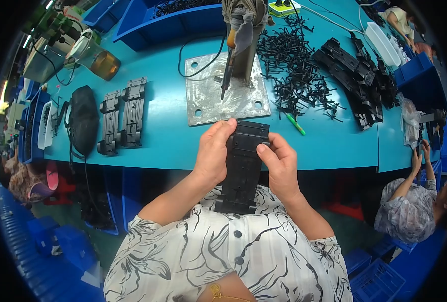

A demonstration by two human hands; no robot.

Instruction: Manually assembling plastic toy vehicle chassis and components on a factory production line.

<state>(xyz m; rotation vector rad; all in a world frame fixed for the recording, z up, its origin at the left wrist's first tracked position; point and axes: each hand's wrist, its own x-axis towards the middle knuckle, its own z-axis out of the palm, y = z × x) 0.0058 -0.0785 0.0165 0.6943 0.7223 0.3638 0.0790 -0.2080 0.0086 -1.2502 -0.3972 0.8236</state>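
Between both hands I hold a long black molded plastic part [242, 168], its near end close to my shirt and its far end by the table edge. My left hand [215, 151] grips its left side near the far end, thumb on top. On the opposite side my right hand [280, 163] closes round the edge, its thumb pressed on the face. Just beyond the part stands a metal base plate [201, 100] with holes in its corners. A soldering-iron-like tool [227, 75] with a pointed tip hangs over that plate from an upright post.
Two similar black parts [133, 113] lie left, beside a black pouch [83, 121] and a jug of amber liquid [100, 60]. Small black pieces [296, 63] are heaped right, near a green pen [296, 124] and stacked black parts [346, 70]. A co-worker [409, 206] sits at right.
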